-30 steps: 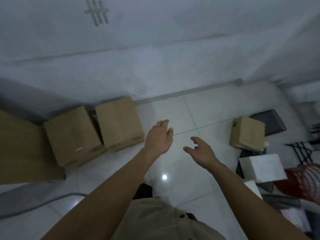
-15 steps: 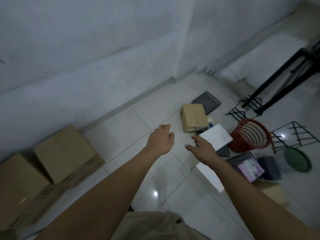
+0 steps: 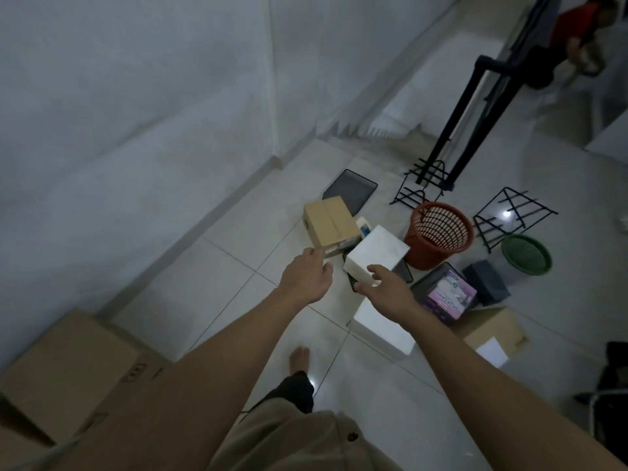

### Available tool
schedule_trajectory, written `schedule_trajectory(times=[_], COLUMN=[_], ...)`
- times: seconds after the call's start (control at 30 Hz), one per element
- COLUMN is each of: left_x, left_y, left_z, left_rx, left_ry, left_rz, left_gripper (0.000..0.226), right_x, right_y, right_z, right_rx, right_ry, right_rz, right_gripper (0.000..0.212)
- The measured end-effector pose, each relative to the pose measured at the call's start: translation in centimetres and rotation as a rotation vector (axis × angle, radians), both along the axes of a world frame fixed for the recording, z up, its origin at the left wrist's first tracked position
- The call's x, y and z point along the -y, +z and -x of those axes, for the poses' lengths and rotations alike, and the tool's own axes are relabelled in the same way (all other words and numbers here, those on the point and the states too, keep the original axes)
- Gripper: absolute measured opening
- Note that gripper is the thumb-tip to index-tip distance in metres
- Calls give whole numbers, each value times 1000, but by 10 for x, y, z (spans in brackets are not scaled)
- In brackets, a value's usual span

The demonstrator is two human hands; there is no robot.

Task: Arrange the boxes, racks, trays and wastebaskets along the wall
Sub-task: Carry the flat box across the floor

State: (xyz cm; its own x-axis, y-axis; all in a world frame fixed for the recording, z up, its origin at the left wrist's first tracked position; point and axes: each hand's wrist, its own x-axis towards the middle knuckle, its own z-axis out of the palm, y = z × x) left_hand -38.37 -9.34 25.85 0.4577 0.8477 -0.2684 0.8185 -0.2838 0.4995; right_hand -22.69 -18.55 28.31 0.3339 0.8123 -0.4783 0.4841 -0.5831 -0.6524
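A heap of things lies on the tiled floor ahead. A small cardboard box (image 3: 329, 220) sits nearest the wall, a white box (image 3: 375, 255) just right of it, and a second white box (image 3: 383, 323) lower down. My left hand (image 3: 306, 279) hovers with relaxed fingers just left of the upper white box. My right hand (image 3: 385, 288) is spread over that box's near corner; contact is unclear. A red mesh wastebasket (image 3: 437, 232), a green-rimmed bin (image 3: 525, 254) and black wire racks (image 3: 513, 212) stand further right. A black mesh tray (image 3: 351, 190) lies behind the cardboard box.
A large cardboard box (image 3: 73, 375) stands against the wall at lower left. A purple packet in a dark tray (image 3: 447, 295), a dark box (image 3: 486, 282) and another cardboard box (image 3: 492, 331) lie right. A black stand (image 3: 465, 120) rises behind; a person in red (image 3: 577, 32) is far right.
My view has swung right, away from the boxes by the wall and toward the heap. Both hands have come closer to the upper white box.
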Motion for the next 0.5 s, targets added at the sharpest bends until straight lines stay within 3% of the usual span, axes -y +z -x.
schedule_trajectory(times=[0.23,0.5], left_x=[-71,-178], left_y=[-20,-49], left_z=[-32,-56], left_rx=[30,115], left_ry=[15,171], left_rz=[46,145], left_gripper=[48,45], right_x=[-72,-195], right_y=[-19,-53], right_z=[-27,-52], right_rx=[-6,-18], right_ry=[-8,32], right_rz=[9,97], right_gripper=[63,64])
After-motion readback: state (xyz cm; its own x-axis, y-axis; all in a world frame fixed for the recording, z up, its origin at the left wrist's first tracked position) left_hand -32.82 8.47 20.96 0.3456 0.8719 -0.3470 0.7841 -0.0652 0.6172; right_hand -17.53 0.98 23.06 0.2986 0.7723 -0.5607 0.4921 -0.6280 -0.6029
